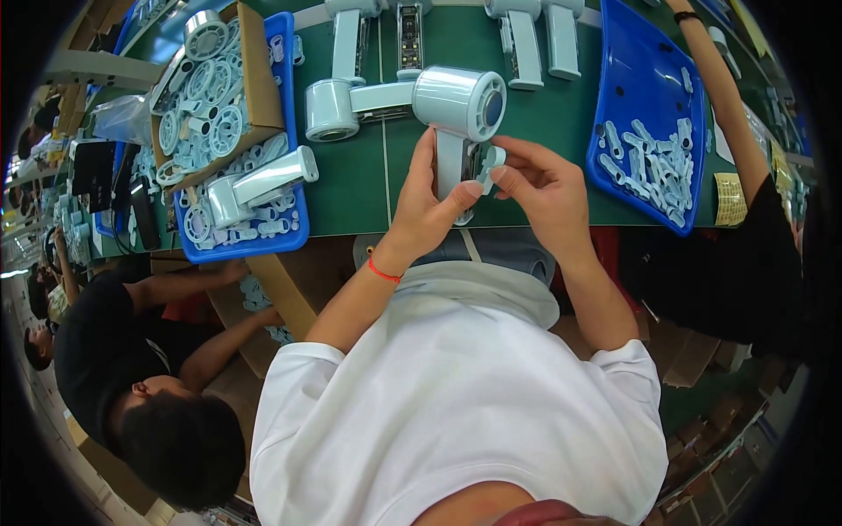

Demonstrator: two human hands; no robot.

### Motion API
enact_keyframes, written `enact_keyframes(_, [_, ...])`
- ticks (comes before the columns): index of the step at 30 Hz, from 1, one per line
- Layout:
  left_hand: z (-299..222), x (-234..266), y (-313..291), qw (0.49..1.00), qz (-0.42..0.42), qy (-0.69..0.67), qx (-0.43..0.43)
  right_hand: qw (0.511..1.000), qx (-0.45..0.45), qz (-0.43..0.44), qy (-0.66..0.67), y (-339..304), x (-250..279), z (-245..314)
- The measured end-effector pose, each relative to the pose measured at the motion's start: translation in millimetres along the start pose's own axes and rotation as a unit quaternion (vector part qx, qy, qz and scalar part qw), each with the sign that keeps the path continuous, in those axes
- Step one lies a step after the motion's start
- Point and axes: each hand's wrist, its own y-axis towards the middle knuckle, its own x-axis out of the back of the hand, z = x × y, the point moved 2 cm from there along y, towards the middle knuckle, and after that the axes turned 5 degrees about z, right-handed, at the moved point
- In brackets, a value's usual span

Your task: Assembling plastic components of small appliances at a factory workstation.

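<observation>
And the left hand [425,202] grips the fan [454,110] by its handle [451,158], while just beside it the right hand [548,188] pinches 1 small plastic piece [488,169] at the handle's open side, where a slack or crooked pinch could drop it.

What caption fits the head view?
Left fingers hold a pale handheld fan; right fingers pinch a small piece beside its handle.

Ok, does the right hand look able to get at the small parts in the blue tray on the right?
Probably yes: only green tabletop shows between the right hand and the blue tray, and the small parts lie uncovered. That hand holds a pale piece, though.
</observation>
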Motion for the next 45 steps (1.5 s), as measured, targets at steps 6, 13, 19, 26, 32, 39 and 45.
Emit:
enact_keyframes(6, [0, -6, 1, 0.968, -0.008, 0.242, -0.065, 0.999, -0.025, -0.027, -0.020, -1, 3, -1])
enact_keyframes(13, [0, -12, 3, 0.956, -0.035, 0.281, -0.073, 0.997, -0.040, -0.025, -0.063, 1, 3, -1])
enact_keyframes(19, [-1, -14, 4, 0.944, -0.061, 0.318, -0.057, 0.997, -0.016, -0.010, -0.071, 9, 8, -7])
enact_keyframes(26, [-3, -8, 8, 0.958, -0.033, 0.285, 0.000, 0.994, -0.097, 0.038, -0.035, 19, 9, -6])
enact_keyframes(32, [-3, -6, 8, 0.957, 0.017, 0.289, -0.009, 0.992, -0.093, 0.060, -0.054, 17, 10, -2])
enact_keyframes(39, [-4, -8, 8, 0.956, -0.010, 0.292, 0.004, 0.993, -0.080, 0.034, -0.083, 12, 4, 1])
enact_keyframes(45, [-7, -7, 8, 0.968, -0.006, 0.249, 0.011, 0.991, -0.091, 0.049, -0.089, 13, 6, 3])
